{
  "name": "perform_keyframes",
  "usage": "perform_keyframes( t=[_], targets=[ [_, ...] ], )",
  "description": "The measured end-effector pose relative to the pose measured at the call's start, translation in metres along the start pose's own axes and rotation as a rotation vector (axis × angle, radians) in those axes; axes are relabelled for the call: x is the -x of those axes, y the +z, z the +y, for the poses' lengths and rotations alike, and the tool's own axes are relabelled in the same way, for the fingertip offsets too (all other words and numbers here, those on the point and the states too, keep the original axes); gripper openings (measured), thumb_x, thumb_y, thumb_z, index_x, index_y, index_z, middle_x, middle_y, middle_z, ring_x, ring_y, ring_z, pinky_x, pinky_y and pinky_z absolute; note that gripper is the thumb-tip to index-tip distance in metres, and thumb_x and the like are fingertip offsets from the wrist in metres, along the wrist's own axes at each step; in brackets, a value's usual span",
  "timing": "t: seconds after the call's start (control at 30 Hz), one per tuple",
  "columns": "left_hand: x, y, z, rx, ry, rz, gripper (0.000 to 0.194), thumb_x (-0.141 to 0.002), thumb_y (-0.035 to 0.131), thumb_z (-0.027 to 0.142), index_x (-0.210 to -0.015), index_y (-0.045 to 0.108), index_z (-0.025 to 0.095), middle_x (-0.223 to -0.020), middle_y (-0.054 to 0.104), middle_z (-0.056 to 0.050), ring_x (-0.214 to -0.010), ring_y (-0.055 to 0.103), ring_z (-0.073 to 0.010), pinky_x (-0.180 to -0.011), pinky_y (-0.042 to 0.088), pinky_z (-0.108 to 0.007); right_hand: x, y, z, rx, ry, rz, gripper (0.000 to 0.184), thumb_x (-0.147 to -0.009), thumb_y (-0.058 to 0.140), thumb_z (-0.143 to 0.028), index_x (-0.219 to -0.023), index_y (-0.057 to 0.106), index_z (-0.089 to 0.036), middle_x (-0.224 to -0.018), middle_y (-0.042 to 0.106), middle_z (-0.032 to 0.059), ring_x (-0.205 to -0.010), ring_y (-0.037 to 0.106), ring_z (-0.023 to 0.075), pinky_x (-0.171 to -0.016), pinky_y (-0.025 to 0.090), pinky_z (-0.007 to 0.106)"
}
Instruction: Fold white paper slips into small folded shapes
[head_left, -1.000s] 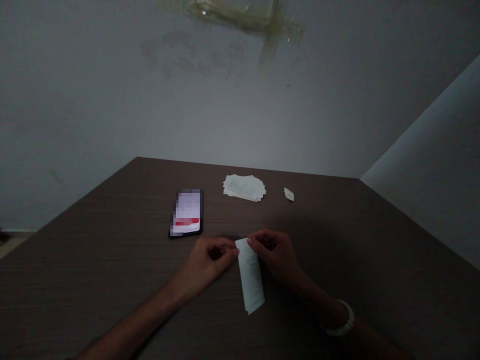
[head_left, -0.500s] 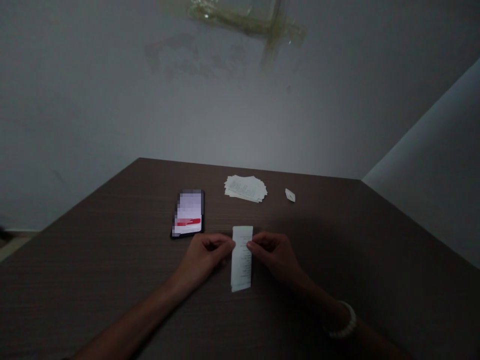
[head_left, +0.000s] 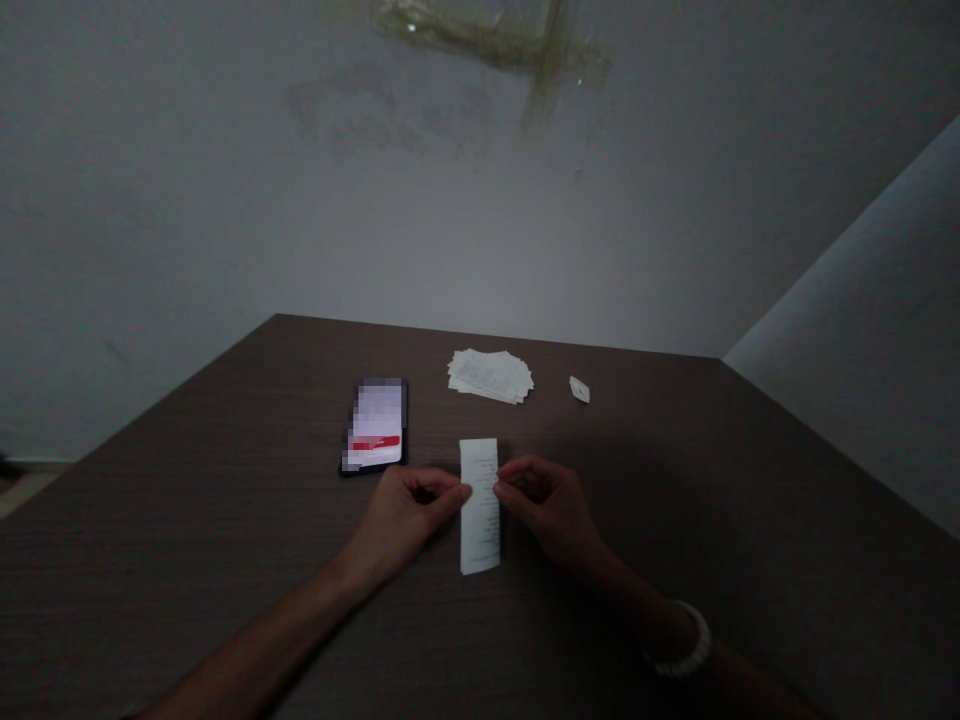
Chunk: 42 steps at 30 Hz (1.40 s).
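Note:
A narrow strip of folded white paper [head_left: 479, 530] with printed lines along its right side is held upright in front of me, above the table. My left hand [head_left: 420, 505] pinches its left edge, the thumb lying on the front face. At the right edge, my right hand [head_left: 544, 500] has thumb and forefinger curled closely against the paper. The back of the strip and the fingertips behind it are hidden. A bracelet of pale beads [head_left: 686, 645] circles my right wrist.
On the dark wooden table [head_left: 225, 520], a phone [head_left: 377, 415] with a lit, partly blurred screen lies left of the paper. Farther back is a stack of printed paper slips [head_left: 491, 375], and right of it a small white scrap [head_left: 579, 389]. A wall [head_left: 480, 230] stands behind.
The folded paper has shifted slightly up and left, and its top edge is more level. The right forefinger has come up a little along the edge. The left hand has barely moved.

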<state>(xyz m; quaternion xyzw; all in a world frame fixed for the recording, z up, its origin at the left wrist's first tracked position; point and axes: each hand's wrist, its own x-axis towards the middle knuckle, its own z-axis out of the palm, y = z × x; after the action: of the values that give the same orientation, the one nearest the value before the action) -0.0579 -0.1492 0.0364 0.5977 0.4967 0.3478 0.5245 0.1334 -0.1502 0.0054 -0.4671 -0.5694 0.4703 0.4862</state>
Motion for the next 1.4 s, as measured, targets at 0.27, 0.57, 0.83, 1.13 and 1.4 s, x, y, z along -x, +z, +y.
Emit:
perform_keyframes(
  t=[0.27,0.57,0.83,1.13,1.4],
  targets=[
    [0.0000,0.0010,-0.0017,0.054,0.004,-0.049,0.031,-0.077,0.065,0.043,-0.087,0.073,0.015,-0.063,0.063,-0.002,-0.053,0.048,-0.0112,-0.049,0.035,-0.022,-0.0027,-0.0022,-0.0032,-0.068,0.047,0.029,0.021,-0.070,0.075,-0.035,-0.075,0.063,-0.018,-0.067,0.066,-0.0004,-0.058,0.059,0.0125,-0.053,0.045,0.023],
    [0.0000,0.0002,-0.0039,0.091,0.054,-0.107,0.031,-0.079,0.062,0.042,-0.087,0.074,0.016,-0.064,0.064,-0.002,-0.054,0.047,-0.0109,-0.051,0.036,-0.022,-0.0042,-0.0006,0.0012,-0.138,0.135,0.027,0.027,-0.067,0.077,-0.040,-0.079,0.068,-0.018,-0.058,0.060,-0.0035,-0.046,0.048,0.0085,-0.042,0.035,0.020],
    [0.0011,0.0016,-0.0009,0.075,0.061,-0.131,0.027,-0.078,0.063,0.038,-0.088,0.075,0.016,-0.065,0.064,-0.001,-0.053,0.046,-0.0101,-0.052,0.037,-0.022,-0.0052,-0.0005,0.0001,-0.224,0.178,-0.002,0.031,-0.065,0.078,-0.041,-0.080,0.067,-0.017,-0.049,0.054,-0.0074,-0.038,0.039,0.0048,-0.037,0.029,0.018],
    [0.0015,0.0016,-0.0002,0.043,0.066,-0.115,0.026,-0.074,0.065,0.038,-0.085,0.075,0.016,-0.068,0.067,-0.003,-0.057,0.051,-0.0123,-0.055,0.040,-0.024,-0.0031,0.0015,-0.0004,-0.327,0.201,-0.077,0.028,-0.064,0.080,-0.039,-0.080,0.069,-0.018,-0.062,0.066,-0.0021,-0.049,0.055,0.0097,-0.046,0.044,0.021],
    [0.0007,-0.0001,-0.0038,-0.052,0.093,-0.030,0.025,-0.077,0.064,0.040,-0.079,0.074,0.017,-0.068,0.068,-0.003,-0.062,0.057,-0.0155,-0.060,0.043,-0.027,0.0016,-0.0001,-0.0014,-0.336,0.197,-0.140,0.033,-0.076,0.071,-0.046,-0.089,0.072,-0.016,-0.068,0.068,0.0002,-0.058,0.061,0.0126,-0.057,0.047,0.023]
  ],
)
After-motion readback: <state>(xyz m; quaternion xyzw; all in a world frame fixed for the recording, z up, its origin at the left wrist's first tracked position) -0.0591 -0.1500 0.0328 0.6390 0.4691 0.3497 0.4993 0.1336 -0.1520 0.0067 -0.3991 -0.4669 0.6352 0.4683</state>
